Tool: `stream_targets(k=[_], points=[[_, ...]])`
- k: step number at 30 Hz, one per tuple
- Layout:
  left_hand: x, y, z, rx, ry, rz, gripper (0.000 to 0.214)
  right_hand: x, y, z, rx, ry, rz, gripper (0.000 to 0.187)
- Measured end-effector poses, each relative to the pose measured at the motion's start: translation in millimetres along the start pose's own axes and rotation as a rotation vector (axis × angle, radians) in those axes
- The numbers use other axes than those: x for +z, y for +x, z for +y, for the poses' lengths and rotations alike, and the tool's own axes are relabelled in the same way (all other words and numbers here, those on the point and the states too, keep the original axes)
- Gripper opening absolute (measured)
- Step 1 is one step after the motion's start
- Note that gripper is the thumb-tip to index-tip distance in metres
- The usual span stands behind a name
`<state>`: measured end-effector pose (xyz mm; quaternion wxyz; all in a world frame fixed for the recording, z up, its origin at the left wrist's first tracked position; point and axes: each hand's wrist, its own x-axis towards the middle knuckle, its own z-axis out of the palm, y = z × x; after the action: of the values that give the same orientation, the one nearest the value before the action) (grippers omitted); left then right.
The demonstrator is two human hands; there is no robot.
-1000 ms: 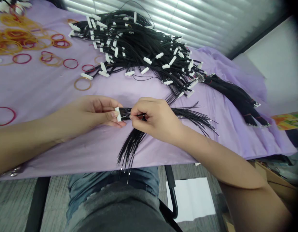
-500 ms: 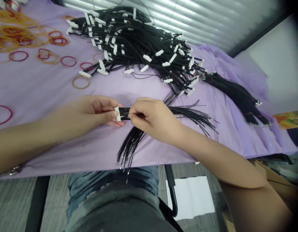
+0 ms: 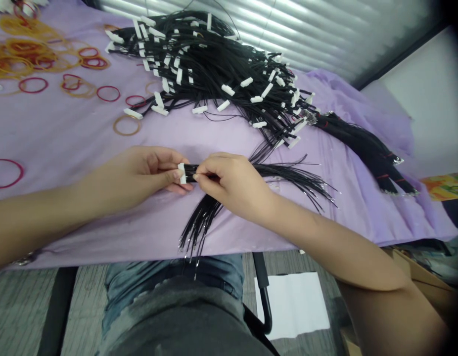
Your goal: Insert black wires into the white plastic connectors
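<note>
Between thumb and fingers, my left hand [image 3: 158,170] grips a white connector [image 3: 182,173]. Black wires [image 3: 191,173] run out of its right side toward my right hand [image 3: 232,180], whose thumb and forefinger are pinched together on a wire close to the connector. Under and beyond the right hand lie loose black wires with shiny metal tips: one fan [image 3: 201,222] points down toward the table's front edge, another [image 3: 303,178] spreads to the right. The exact wire tip in the pinch is too small to make out.
A large heap of black cables with white connectors [image 3: 210,64] lies at the back. Bundles of black wires tied with red bands [image 3: 358,141] rest at the right. Yellow and red rubber bands [image 3: 32,52] are scattered at the left on the purple cloth [image 3: 103,222].
My right hand has shifted slightly left, nearer the connector. My left hand keeps its hold on the connector.
</note>
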<state>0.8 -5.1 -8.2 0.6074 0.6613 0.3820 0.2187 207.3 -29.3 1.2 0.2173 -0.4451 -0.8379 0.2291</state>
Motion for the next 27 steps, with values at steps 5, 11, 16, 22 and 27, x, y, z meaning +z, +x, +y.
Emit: stream_targets(k=[5,11,16,22,27], points=[[2.6,3,0,-0.067,-0.111,0.008,0.019,5,2,-3,0.045,-0.035,0.001,0.017],[-2.2,2,6,-0.178,-0.182,0.001,0.019,4,3,-2,0.037,-0.017,-0.004,0.014],[-9.9,5,6,-0.184,-0.248,-0.095,0.03,1,1,6,-0.049,0.065,-0.003,0.012],[-11.1,7,-1,-0.096,-0.252,-0.055,0.021,3,1,13,-0.176,0.087,0.066,0.015],[-10.5,4,-3,-0.063,-0.256,-0.045,0.013,10,1,17,-0.283,0.032,0.129,0.022]])
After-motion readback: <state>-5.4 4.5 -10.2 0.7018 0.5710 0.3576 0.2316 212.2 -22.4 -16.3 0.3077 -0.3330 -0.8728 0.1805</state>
